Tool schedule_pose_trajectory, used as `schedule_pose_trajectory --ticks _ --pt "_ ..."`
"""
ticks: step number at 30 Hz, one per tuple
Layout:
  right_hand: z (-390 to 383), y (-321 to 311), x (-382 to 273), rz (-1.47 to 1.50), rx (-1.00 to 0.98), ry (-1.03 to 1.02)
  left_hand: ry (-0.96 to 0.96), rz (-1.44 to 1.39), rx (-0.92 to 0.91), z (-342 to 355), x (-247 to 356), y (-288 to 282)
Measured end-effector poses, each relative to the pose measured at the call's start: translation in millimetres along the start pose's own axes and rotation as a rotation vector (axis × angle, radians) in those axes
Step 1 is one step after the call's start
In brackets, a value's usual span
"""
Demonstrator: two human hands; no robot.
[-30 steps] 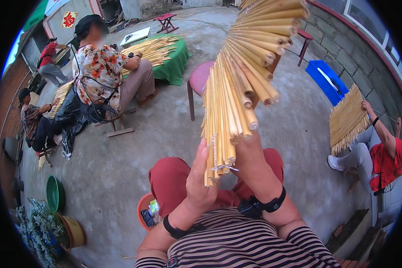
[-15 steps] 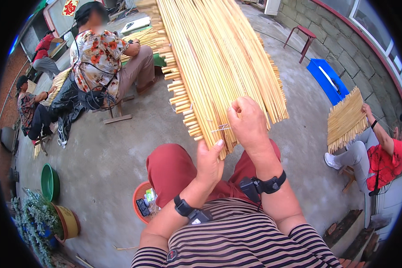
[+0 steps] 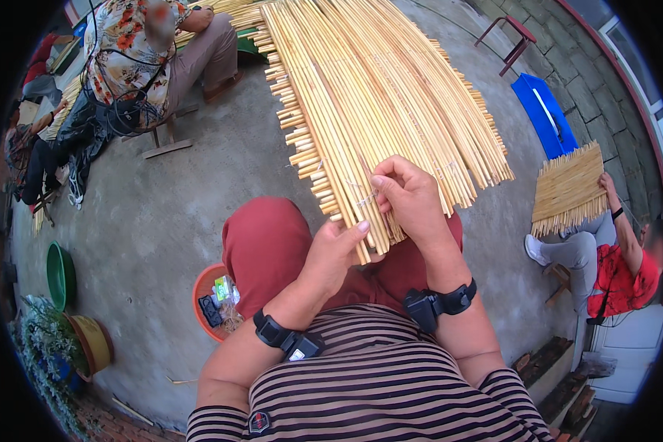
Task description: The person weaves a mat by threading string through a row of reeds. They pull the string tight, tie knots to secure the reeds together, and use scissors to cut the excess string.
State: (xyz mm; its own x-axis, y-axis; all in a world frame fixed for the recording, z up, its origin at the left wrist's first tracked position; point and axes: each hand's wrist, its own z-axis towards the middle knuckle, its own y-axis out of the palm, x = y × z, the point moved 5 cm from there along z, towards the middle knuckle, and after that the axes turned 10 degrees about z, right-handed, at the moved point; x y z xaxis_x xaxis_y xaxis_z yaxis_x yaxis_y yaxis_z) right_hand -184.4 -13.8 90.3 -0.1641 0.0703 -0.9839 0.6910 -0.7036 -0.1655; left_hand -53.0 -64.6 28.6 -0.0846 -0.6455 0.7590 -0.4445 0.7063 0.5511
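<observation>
A long mat of pale straw-coloured reed stalks (image 3: 390, 96) slopes away from my lap, its stalk ends uneven along the left side. My left hand (image 3: 330, 254) grips the mat's near corner, thumb on top and fingers hidden underneath. Over the stalks beside it, my right hand (image 3: 412, 195) is closed in a pinch, thumb against forefinger, at a white binding thread (image 3: 364, 200). That thread crosses the near stalks in a small loose bunch. Both wrists wear black strapped devices.
By my left knee sits an orange basin (image 3: 199, 323) with small packets inside. A green basin (image 3: 60, 274) and a potted plant (image 3: 92, 342) stand further left. Co-workers sit left and right, one holding a reed mat (image 3: 569, 190) near a blue tray (image 3: 544, 121) and red stool (image 3: 519, 31).
My right hand has gone from a raised fist to a lower pinch at the thread. The mat's far edge sits further right and looks sharper. My left hand keeps its corner grip.
</observation>
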Motion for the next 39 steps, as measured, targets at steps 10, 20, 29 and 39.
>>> schedule_pose_trajectory --ticks 10,20,29,39 --pt "-15.4 3.9 -32.9 -0.590 -0.135 0.010 0.000 0.032 0.013 5.9 -5.7 -5.4" --pt "-20.6 12.8 -55.8 -0.576 -0.268 -0.146 -0.052 -0.006 0.033 3.5 -9.3 -4.3" --pt "-18.8 14.8 -57.7 -0.545 -0.329 -0.159 -0.074 -0.014 0.014 4.9 -9.3 -4.5" --pt "-17.8 13.3 -57.6 -0.537 -0.340 -0.152 -0.090 0.006 0.009 5.4 -10.3 -5.0"
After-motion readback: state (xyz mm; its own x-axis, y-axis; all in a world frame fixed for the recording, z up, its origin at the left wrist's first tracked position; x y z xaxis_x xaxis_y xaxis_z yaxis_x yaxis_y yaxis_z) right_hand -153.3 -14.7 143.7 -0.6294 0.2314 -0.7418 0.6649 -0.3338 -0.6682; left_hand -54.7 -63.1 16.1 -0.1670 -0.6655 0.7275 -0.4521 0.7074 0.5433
